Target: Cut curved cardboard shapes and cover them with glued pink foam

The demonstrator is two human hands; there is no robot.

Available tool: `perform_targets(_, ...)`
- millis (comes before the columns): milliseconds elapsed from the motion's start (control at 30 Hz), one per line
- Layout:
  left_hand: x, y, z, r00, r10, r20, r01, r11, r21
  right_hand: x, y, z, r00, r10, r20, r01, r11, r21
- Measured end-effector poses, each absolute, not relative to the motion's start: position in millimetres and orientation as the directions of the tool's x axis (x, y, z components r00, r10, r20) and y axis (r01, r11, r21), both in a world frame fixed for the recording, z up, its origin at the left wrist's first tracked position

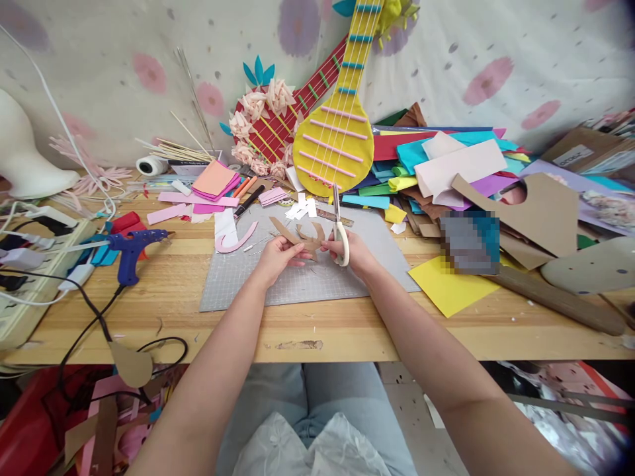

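Observation:
My left hand (280,259) pinches a curved strip of brown cardboard (285,231) above the grey cutting mat (238,287). My right hand (354,254) has white-handled scissors (342,243) hooked in it, blades pointing away from me. Its thumb and fingertips also reach the right end of the brown piece, where short curled bits stick up. Whether those bits are part of the strip, I cannot tell. On the mat's left lies a pink paper curve (243,239) beside a white sheet (225,225). Small white paper pieces (301,207) and a ruler (333,217) lie behind my hands.
Left stand a blue glue gun (129,251) with its cord and a power strip (44,264). A yellow paper lute (335,142) and a red one (262,125) lean at the back. Coloured sheets (461,165), cut cardboard (546,211) and yellow paper (451,285) lie right.

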State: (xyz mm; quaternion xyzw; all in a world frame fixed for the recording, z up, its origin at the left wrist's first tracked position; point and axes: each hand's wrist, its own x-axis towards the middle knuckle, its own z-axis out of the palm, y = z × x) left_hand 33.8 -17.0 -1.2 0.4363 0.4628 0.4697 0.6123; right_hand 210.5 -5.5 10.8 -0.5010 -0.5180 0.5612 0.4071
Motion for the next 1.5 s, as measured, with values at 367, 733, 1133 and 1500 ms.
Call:
perform_targets(367,32.7,-19.3,3.2,0.170,0.970,-0.173,-0.175,0.202,0.964,211.7,0.1,2.7,-0.082,0.991,-0.109,0.123,-0.099,-0.987)
perform_targets(733,29.8,-16.7,4.4,0.088,0.955,-0.282,-0.270,0.295,0.917,208.5,-4.4,6.2,-0.166,0.985,-0.039,0.195,-0.006,-0.981)
perform_targets(1133,35.5,-14.6,1.1,-0.138,0.952,-0.272,-0.494,0.172,0.852,221.9,-6.7,39.6,-0.281,0.929,-0.240,0.921,0.191,-0.339)
perform_targets(1500,35.2,-14.1,0.0,-0.112,0.944,-0.311,-0.515,0.212,0.831,210.0,-2.7,42.5,-0.336,0.915,-0.226,0.910,0.253,-0.329)
